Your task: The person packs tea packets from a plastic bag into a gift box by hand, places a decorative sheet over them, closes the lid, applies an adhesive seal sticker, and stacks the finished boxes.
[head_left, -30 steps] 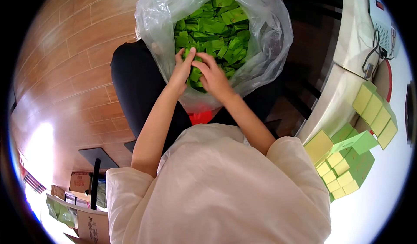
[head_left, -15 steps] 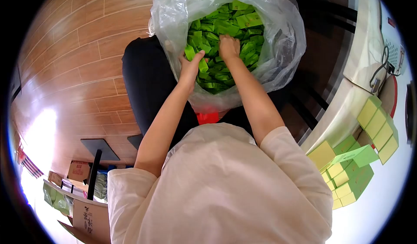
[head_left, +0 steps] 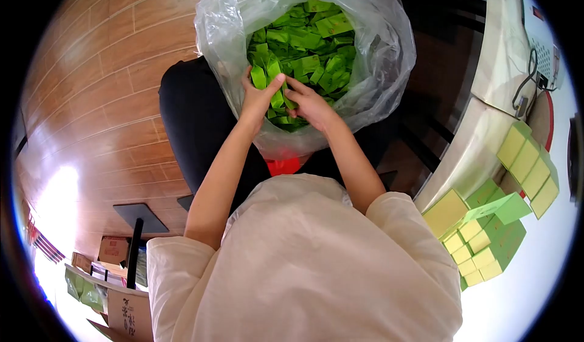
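Note:
A large clear plastic bag [head_left: 389, 68] stands open between my knees, filled with small bright green packets [head_left: 304, 38]. At the near left side of the heap, my left hand [head_left: 258, 98] is closed round several upright green packets [head_left: 275, 77], its thumb across them. My right hand [head_left: 310, 106] has come up against these packets from the right. Its fingers and thumb pinch a green packet [head_left: 290, 101] beside the left thumb. The undersides of both hands' fingers are partly hidden.
Light green boxes [head_left: 486, 251] are stacked on the white table [head_left: 505, 56] at my right, with a cable [head_left: 528, 80] farther along. Cardboard cartons [head_left: 129, 314] stand behind me on the left. Dark chair legs [head_left: 420, 147] show beyond the bag's right side.
My right hand has drawn back from the middle of the heap to beside my left hand, with a packet in its fingers. The left hand keeps its packets. The whole view has shifted slightly.

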`<action>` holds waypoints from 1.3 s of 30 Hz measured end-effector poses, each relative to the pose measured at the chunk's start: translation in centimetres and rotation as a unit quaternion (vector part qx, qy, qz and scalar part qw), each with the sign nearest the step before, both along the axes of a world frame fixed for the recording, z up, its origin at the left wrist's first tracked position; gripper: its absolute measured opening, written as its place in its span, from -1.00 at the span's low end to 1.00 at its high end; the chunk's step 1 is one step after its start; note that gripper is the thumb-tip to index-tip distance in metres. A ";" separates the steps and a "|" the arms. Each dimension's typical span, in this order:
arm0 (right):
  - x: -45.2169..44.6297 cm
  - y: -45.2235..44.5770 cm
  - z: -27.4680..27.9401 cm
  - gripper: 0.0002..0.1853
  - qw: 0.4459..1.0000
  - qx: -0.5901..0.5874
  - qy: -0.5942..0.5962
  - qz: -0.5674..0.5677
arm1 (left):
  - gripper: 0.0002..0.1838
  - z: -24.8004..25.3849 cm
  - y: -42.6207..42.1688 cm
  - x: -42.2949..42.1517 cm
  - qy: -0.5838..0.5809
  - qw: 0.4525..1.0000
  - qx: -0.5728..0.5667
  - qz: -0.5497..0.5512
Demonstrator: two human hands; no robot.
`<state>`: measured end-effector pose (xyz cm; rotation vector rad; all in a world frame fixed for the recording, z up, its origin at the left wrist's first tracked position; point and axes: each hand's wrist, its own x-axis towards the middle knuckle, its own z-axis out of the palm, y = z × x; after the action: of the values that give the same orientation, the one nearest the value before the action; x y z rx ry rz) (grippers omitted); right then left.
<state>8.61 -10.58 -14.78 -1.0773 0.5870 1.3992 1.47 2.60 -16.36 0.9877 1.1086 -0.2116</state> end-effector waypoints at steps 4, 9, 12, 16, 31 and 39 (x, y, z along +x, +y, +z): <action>2.6 1.4 -0.6 -0.36 0.832 -0.147 -0.338 0.414 | 0.05 0.3 0.3 -0.2 0.005 1.000 0.020 -0.020; 7.0 4.8 -7.1 -0.34 0.650 -0.329 -0.580 0.366 | 0.07 -1.0 0.1 -0.2 0.039 0.998 0.032 -0.023; 7.9 7.2 -9.5 -0.27 0.625 -0.289 -0.581 0.433 | 0.12 -2.0 -0.2 -0.4 0.056 0.996 0.056 -0.028; 7.5 8.8 -7.5 -0.21 0.625 -0.294 -0.427 0.584 | 0.00 -2.5 -0.5 -0.4 0.034 0.998 0.062 0.001; -4.2 -4.3 7.5 -0.71 0.923 -0.141 -0.005 -0.359 | 0.12 4.7 -4.2 0.4 -0.176 0.978 -0.011 -0.112; -9.6 -6.9 14.2 -0.64 0.809 -0.298 -0.488 -0.136 | 0.03 13.4 -6.6 -2.0 -0.342 0.911 -0.035 -0.229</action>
<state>-0.94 -17.43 -0.60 -1.9246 0.3694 0.2471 -0.53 -3.96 -2.99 1.1263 0.2170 -0.2519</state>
